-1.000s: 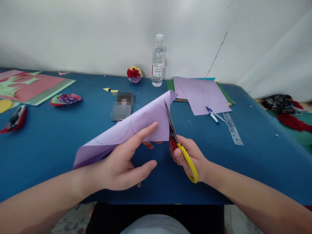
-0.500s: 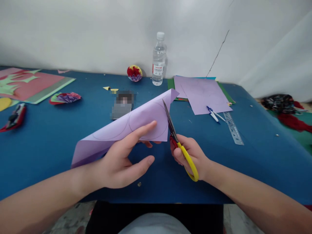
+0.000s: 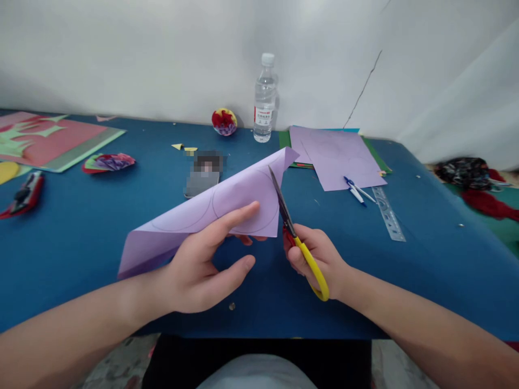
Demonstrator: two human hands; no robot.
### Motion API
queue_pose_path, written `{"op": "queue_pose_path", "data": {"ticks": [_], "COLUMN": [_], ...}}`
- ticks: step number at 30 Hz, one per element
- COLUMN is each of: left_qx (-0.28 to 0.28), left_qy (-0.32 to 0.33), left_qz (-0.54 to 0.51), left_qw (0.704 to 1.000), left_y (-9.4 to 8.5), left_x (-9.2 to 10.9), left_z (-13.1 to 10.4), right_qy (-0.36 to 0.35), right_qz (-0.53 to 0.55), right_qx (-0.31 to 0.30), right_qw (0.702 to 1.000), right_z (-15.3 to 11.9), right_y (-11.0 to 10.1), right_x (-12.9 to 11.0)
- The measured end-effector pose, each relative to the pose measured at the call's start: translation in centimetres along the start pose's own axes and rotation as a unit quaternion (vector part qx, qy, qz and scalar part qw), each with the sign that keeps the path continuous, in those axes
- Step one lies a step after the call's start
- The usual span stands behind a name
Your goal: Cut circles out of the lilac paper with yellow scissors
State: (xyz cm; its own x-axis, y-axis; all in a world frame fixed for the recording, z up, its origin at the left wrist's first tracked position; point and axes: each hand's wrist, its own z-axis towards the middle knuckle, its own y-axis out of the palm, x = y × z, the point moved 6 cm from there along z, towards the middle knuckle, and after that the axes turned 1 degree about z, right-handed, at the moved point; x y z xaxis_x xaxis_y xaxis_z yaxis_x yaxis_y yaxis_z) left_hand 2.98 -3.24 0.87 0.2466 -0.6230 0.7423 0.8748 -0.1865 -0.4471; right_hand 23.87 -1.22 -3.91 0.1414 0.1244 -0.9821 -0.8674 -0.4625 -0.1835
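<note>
A purple sheet of paper (image 3: 239, 192) with pencilled circles is raised above the table, its left part bent over. My left hand (image 3: 211, 259) grips it between the fingers, the index finger lying on the front and others behind; the thumb stands apart from the paper. My right hand (image 3: 314, 256) is closed round the handles of yellow-and-red scissors (image 3: 312, 270). The blades lie at the sheet's right edge, beside a drawn circle, with the tip over the paper near its upper right. Part of the red handle is hidden by my fingers.
On the blue table (image 3: 438, 270) are a water bottle (image 3: 264, 102), a phone (image 3: 201, 182), a paper stack (image 3: 340, 154), pens (image 3: 354, 192) and a ruler (image 3: 388, 213). Folded paper flowers (image 3: 224, 122), a red cutter (image 3: 26, 194) and coloured sheets (image 3: 77, 143) lie further left and back.
The paper's right part has shifted very slightly left, and the scissors' tip has moved a little left with it. Both hands keep their hold.
</note>
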Motion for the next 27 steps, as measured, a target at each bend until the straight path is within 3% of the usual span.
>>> {"op": "queue_pose_path", "data": {"ticks": [13, 27], "left_qx": [0.038, 0.044], "left_qy": [0.024, 0.033], "left_qz": [0.025, 0.029], "left_qw": [0.999, 0.998], "left_y": [-0.9, -1.1], "left_x": [0.7, 0.8], "left_z": [0.5, 0.7], "right_qy": [-0.010, 0.002], "right_qz": [-0.038, -0.024], "right_qx": [0.007, -0.002], "right_qw": [0.999, 1.000], "right_z": [0.4, 0.3], "right_y": [-0.2, 0.0], "right_x": [-1.2, -0.8]}}
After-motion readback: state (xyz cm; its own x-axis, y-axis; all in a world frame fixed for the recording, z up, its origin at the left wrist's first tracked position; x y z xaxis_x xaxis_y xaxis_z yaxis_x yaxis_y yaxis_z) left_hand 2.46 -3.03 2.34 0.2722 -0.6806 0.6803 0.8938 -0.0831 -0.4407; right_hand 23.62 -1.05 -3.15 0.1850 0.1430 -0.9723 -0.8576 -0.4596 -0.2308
